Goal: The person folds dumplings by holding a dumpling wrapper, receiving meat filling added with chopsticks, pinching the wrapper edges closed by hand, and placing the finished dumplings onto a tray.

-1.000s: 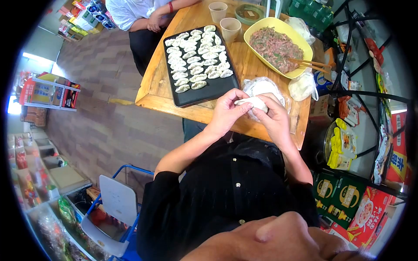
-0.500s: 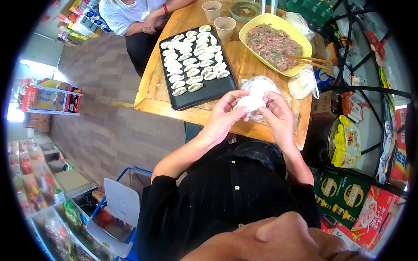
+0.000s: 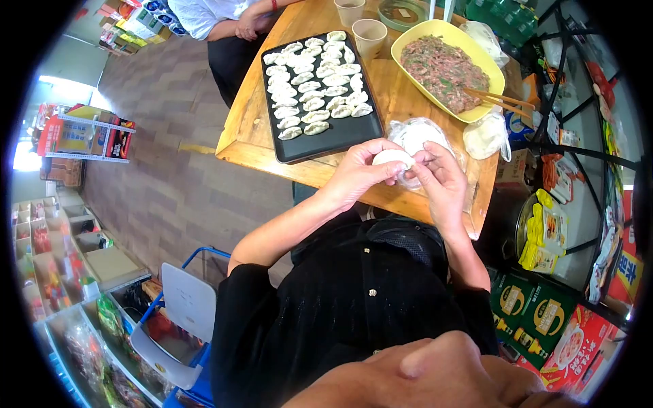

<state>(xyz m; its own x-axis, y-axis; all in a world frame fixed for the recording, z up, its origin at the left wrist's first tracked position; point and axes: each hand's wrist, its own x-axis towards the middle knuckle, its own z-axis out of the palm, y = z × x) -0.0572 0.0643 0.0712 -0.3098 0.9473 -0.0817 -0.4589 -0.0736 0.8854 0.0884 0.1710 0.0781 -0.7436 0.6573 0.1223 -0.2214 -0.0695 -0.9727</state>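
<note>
A pale folded dumpling point(image 3: 393, 159) is held between my two hands over the table's near edge. My left hand point(image 3: 364, 170) is closed round its left side. My right hand point(image 3: 439, 173) pinches its right end with thumb and fingers. Just behind them, white round wrappers point(image 3: 423, 134) lie in a clear plastic bag. To the left, a black tray point(image 3: 333, 141) bears rows of dumplings point(image 3: 316, 115). Beyond my right hand sits a yellow bowl point(image 3: 494, 76) of minced filling point(image 3: 442, 71), with wooden chopsticks point(image 3: 500, 100) resting in it.
Two paper cups point(image 3: 369, 37) and a green dish point(image 3: 401, 13) stand at the table's far side. A tied white bag point(image 3: 484, 136) lies right of the wrappers. Another person point(image 3: 224, 17) sits at the far left. A chair point(image 3: 188, 302) and shelves flank me.
The dumpling shows as a folded half-round between my fingers, where half a second ago a white shape blended with the wrappers. The whole view has shifted slightly, moving the table rightward.
</note>
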